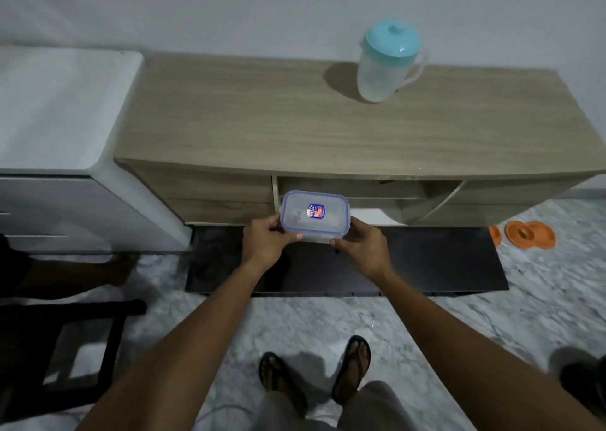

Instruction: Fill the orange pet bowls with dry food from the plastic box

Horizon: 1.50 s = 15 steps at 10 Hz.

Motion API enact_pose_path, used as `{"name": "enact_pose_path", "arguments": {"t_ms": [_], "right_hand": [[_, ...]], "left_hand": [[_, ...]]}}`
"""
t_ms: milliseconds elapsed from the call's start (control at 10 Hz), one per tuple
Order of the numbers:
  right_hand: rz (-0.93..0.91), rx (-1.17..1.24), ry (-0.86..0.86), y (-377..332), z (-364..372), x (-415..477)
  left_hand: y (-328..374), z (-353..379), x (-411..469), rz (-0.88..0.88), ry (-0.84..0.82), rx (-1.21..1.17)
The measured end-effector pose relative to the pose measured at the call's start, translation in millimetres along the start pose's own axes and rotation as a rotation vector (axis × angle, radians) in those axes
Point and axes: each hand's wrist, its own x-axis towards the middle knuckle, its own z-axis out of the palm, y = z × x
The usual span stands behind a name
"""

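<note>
Plastic box (pixel 314 214): clear, rectangular, rounded corners; blue-edged lid on, with a small sticker at its centre. Held lid-up, nearly level, in front of the wooden cabinet (pixel 328 129), before its open middle compartment. Contents indistinct.

Orange pet bowls (pixel 529 235): round, low, on the floor off the cabinet's right front corner; partly hidden, fill indiscernible.

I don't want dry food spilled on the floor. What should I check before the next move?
1. Grip on the clear plastic box by left hand and right hand: ok.
2. Its blue-rimmed lid off for pouring: not ok, still on.
3. Amount of food inside: cannot tell.
4. Orange pet bowls visible on the marble floor, far right: ok.
5. Box above the bowls: not ok.
</note>
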Motion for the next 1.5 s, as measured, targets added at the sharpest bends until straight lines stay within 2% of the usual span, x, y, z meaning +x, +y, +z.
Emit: {"name": "enact_pose_path", "arguments": {"t_ms": [200, 400, 700, 800, 1200, 1400, 1500], "right_hand": [[0.041, -0.041, 0.0, 43, 12, 62], [0.04, -0.004, 0.039, 95, 29, 145], [-0.007, 0.055, 0.089, 121, 47, 207], [-0.014, 0.05, 0.101, 132, 53, 221], [-0.072, -0.002, 0.132, 138, 63, 238], [0.021, 0.027, 0.035, 123, 58, 215], [0.082, 0.022, 0.033, 109, 52, 193]], "left_hand": [[-39, 48, 55, -0.083, 0.062, -0.072], [-82, 91, 119, -0.02, 0.184, -0.121], [-92, 120, 176, -0.015, 0.367, -0.089], [-94, 123, 185, -0.043, 0.372, -0.074], [-99, 130, 200, -0.057, 0.409, -0.01], [-75, 125, 176, -0.058, 0.389, 0.05], [-69, 120, 162, -0.112, 0.325, 0.055]]}}
